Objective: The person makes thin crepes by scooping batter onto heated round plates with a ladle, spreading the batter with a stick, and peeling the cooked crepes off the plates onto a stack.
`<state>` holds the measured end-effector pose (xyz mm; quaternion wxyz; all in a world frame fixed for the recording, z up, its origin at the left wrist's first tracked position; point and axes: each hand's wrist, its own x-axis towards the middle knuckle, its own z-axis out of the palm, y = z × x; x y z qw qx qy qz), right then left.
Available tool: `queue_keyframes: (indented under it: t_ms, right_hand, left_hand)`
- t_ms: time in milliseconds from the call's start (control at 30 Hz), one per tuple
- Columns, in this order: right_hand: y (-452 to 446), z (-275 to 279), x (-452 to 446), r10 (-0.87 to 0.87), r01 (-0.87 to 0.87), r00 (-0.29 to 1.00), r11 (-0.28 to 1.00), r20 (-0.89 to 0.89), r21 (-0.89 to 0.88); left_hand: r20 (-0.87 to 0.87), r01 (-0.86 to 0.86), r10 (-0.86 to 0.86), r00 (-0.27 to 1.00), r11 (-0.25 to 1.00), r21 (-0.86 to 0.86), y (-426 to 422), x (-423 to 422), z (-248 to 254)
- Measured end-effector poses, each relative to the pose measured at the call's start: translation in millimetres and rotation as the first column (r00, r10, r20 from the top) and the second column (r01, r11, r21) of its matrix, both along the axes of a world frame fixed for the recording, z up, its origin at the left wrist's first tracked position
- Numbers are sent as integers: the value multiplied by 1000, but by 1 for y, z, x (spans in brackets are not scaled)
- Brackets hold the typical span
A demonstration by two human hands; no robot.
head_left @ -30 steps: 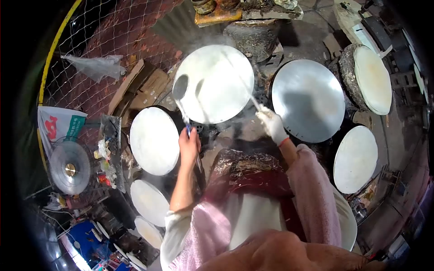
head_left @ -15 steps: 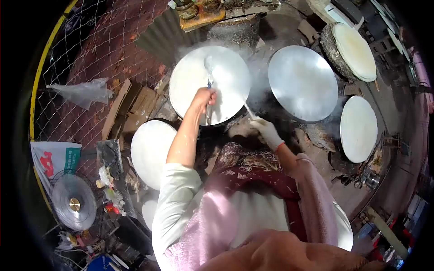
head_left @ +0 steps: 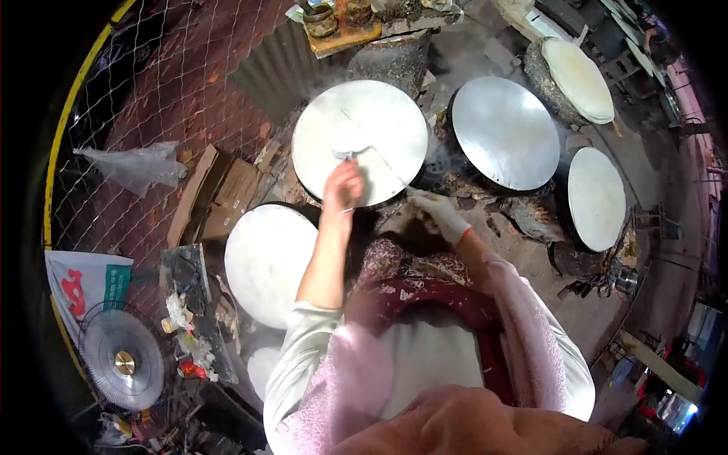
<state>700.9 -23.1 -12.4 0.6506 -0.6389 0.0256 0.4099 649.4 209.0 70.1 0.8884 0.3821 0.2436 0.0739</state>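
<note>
My bare left hand (head_left: 345,186) is closed round the handle of a ladle-like tool over the lower half of a round white-coated plate (head_left: 326,125). The tool's pale head (head_left: 350,150) is blurred and lies near the middle of that plate. In a white glove, my right hand (head_left: 441,214) grips a thin stick (head_left: 392,168) at the plate's lower right edge. The stick reaches up across the white surface. To the right stands a shiny grey round plate (head_left: 506,133); another white-coated plate (head_left: 271,265) is at the lower left.
More round white plates (head_left: 597,199) and a stacked pale disc (head_left: 578,80) are on the right. A fan (head_left: 123,356) stands at the lower left near a cluttered board (head_left: 186,277). Cardboard (head_left: 227,201) lies by the wire fence. Jars (head_left: 321,20) are at the top.
My left hand has moved from the plate's lower left edge onto its surface, carrying the tool toward the middle. My right hand has shifted slightly left and down. The view has turned somewhat.
</note>
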Motion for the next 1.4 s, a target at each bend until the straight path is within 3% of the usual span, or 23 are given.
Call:
queue_keyframes:
  t_ms: [33,67,100,133,200,233,267,333,400,467,500,533,567,700,767,833,867,933,1000,1100,1200,1300,1400]
  right_hand:
    - [-10,13,10,-56,49,996,994,74,95]
    - [-12,17,19,-29,33,997,998,72,-50]
    - [-13,21,28,1,10,998,982,57,-190]
    - [-15,-5,32,63,-54,998,952,21,-302]
    - [-10,-44,16,179,-172,890,984,419,-54]
    - [-10,-42,21,338,-349,851,936,401,-49]
    - [-14,-11,25,458,-426,860,887,225,-177]
    - [-30,-23,33,227,-166,930,961,290,-221]
    - [-63,-71,43,179,-133,915,980,361,-149]
    - [-118,-22,52,339,-204,816,927,469,-315]
    - [-153,-29,59,345,-97,564,930,750,-355]
    - [-176,-24,58,-53,198,722,971,690,-133]
    - [-209,-19,68,-209,360,761,924,614,-132]
    - [-313,-25,94,-619,706,619,708,483,2]
    - [-334,-40,110,-405,709,504,698,763,-98]
    - [-344,-6,123,-243,594,715,705,655,-387]
    - [-347,-25,126,-127,622,610,688,782,-373]
    - [-354,-45,129,73,488,784,542,616,-685]
    - [-361,-51,132,153,425,839,415,522,-805]
    - [-360,-44,143,5,425,865,526,502,-737]
    - [-332,-55,154,-318,497,841,775,439,-390]
    - [-306,-56,165,-489,551,817,818,306,-166]
    - [-335,-61,162,-104,633,650,623,753,-460]
  left_hand:
    - [237,204,-84,968,812,-547,28,-7,-25]
    - [462,441,-14,887,326,-836,50,-13,-51]
    - [224,252,-136,965,710,-657,52,-14,-38]
    - [157,262,-213,964,851,-456,46,-13,-16]
    - [-7,203,-205,979,975,-95,36,-2,30]
    - [-30,193,-194,981,981,-12,30,7,48]
    - [-28,238,-237,971,970,49,25,17,65]
    - [-69,304,-297,952,936,179,10,37,83]
    - [-68,345,-339,938,904,253,-16,59,90]
    - [-38,390,-393,919,892,230,-49,90,87]
    - [-26,429,-434,900,875,226,-70,107,84]
    - [-19,459,-467,884,860,225,-90,122,80]
    - [-52,473,-474,879,852,224,-115,139,75]
    - [-67,582,-580,812,797,162,-214,215,33]
    - [-79,598,-593,801,788,146,-264,252,-3]
    - [-88,583,-576,812,801,136,-314,276,-34]
    - [-104,570,-561,821,811,130,-335,283,-47]
    - [-145,498,-482,864,861,104,-365,296,-78]
    - [-166,458,-427,889,834,308,-373,298,-87]
    - [-352,402,-195,915,472,785,-362,290,-76]
    - [43,-33,-80,996,121,992,-329,277,-73]
    - [118,-114,-50,992,71,991,-291,260,-48]
    - [72,-44,-138,988,199,979,-236,241,-62]
